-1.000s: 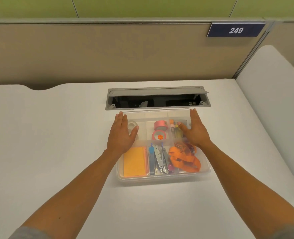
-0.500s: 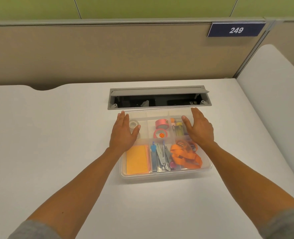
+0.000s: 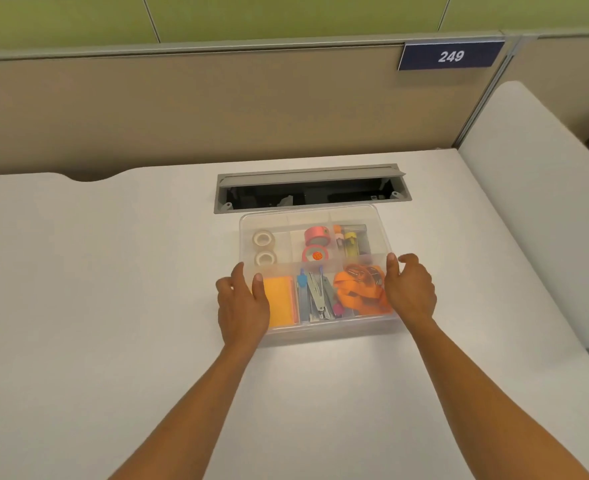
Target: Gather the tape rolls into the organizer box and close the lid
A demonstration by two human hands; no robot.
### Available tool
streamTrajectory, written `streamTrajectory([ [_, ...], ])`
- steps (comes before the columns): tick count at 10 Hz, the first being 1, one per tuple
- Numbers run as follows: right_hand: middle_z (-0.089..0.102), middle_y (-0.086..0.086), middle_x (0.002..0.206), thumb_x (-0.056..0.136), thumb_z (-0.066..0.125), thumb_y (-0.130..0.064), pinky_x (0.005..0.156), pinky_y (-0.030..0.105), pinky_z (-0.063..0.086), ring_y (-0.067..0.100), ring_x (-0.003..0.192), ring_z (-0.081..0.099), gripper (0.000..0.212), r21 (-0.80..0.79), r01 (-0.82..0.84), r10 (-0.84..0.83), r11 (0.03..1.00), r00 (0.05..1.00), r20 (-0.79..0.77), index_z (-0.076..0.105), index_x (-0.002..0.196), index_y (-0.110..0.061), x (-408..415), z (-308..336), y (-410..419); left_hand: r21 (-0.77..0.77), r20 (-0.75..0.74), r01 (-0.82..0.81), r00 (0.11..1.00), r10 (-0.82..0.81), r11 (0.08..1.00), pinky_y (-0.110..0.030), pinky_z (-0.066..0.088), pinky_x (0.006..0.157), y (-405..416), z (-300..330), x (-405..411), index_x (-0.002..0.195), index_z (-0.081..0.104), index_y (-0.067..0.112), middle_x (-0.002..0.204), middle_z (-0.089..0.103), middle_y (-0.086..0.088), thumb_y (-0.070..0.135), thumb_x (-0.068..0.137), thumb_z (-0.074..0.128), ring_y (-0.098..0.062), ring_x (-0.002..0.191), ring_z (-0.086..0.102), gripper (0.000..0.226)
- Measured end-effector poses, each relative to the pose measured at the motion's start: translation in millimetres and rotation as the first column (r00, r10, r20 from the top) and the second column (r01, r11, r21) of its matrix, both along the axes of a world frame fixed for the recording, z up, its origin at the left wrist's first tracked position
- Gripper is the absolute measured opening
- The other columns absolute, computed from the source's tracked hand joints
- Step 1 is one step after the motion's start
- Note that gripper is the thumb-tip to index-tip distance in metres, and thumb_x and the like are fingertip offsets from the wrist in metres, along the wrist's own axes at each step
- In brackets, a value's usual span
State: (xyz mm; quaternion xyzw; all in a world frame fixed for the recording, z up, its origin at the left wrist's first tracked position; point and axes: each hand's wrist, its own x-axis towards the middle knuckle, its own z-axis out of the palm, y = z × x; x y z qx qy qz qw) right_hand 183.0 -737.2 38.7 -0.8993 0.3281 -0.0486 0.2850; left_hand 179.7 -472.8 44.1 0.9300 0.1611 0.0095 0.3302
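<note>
The clear organizer box [image 3: 315, 271] stands on the white desk [image 3: 113, 289], near the far edge, just in front of the open grey cable hatch [image 3: 312, 187] that is set into the desk. Its transparent lid [image 3: 320, 216] lies on top, and the contents show through it. In the far left compartment two white tape rolls [image 3: 264, 248] lie one behind the other, and in the compartment beside it two pink tape rolls [image 3: 316, 244] are together, the nearer one with an orange spot in its centre. At the far right are some small yellow and orange things that I cannot name. In the near row there is an orange pad [image 3: 281, 301] on the left, a metal stapler [image 3: 317, 297] with some blue tools in the middle, and an orange strap [image 3: 360, 289] on the right. The person's left hand [image 3: 241, 303] is at the left side of the box, near the front corner, the thumb on the lid and the other fingers curled around the side wall. The right hand [image 3: 410, 289] is at the right side in the same manner, half curled, thumb on top of the lid edge. Both hands grip the box between them. On the partition behind the desk hangs a dark blue sign [image 3: 450, 56] with 249.
</note>
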Motion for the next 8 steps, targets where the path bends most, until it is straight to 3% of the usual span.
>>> streamTrajectory([
  [1, 0.063, 0.019, 0.111, 0.098, 0.029, -0.049, 0.082, 0.043, 0.043, 0.040, 0.101, 0.058, 0.047, 0.043, 0.021, -0.021, 0.999, 1.000, -0.018, 0.052, 0.115, -0.013, -2, -4, 2, -0.007, -0.029, -0.015, 0.999, 0.015, 1.000, -0.036, 0.041, 0.071, 0, 0, -7, 0.142, 0.028, 0.027, 0.126, 0.044, -0.011, 0.041, 0.100, 0.029, -0.032, 0.096, 0.059, 0.044],
  [4, 0.065, 0.019, 0.105, 0.098, 0.030, -0.048, 0.079, 0.043, 0.046, 0.039, 0.095, 0.060, 0.047, 0.066, 0.055, -0.057, 0.996, 0.998, 0.027, 0.056, 0.110, -0.011, -5, -5, 5, -0.088, 0.005, -0.036, 0.999, 0.037, 0.995, -0.045, 0.043, 0.090, -1, 0, -10, 0.143, 0.029, 0.030, 0.129, 0.053, -0.009, 0.035, 0.102, 0.027, -0.032, 0.113, 0.055, 0.042],
  [6, 0.065, 0.019, 0.103, 0.099, 0.030, -0.044, 0.075, 0.040, 0.041, 0.040, 0.093, 0.058, 0.044, 0.028, -0.011, 0.011, 1.000, 1.000, -0.013, 0.057, 0.102, -0.010, -6, 2, 5, -0.125, -0.027, -0.039, 0.999, 0.036, 0.991, -0.042, 0.045, 0.088, 0, 3, -9, 0.143, 0.029, 0.030, 0.129, 0.051, -0.011, 0.035, 0.101, 0.030, -0.032, 0.111, 0.055, 0.043],
  [7, 0.060, 0.019, 0.114, 0.098, 0.033, -0.044, 0.081, 0.045, 0.045, 0.041, 0.100, 0.057, 0.043, -0.060, -0.066, 0.065, 0.996, 0.998, -0.023, 0.052, 0.119, -0.011, -7, 7, 6, -0.148, -0.042, -0.017, 0.999, 0.011, 0.989, -0.040, 0.046, 0.085, 4, 6, -10, 0.143, 0.028, 0.030, 0.128, 0.048, -0.012, 0.037, 0.100, 0.033, -0.032, 0.109, 0.056, 0.044],
  [8, 0.056, 0.018, 0.121, 0.097, 0.039, -0.043, 0.082, 0.047, 0.044, 0.039, 0.107, 0.054, 0.045, -0.276, -0.125, 0.146, 0.953, 0.988, 0.058, 0.047, 0.127, -0.009, -7, 14, 14, -0.068, -0.057, -0.031, 0.998, 0.027, 0.997, -0.046, 0.047, 0.094, 13, 10, -4, 0.144, 0.027, 0.028, 0.132, 0.045, -0.014, 0.047, 0.096, 0.039, -0.033, 0.115, 0.053, 0.054],
])
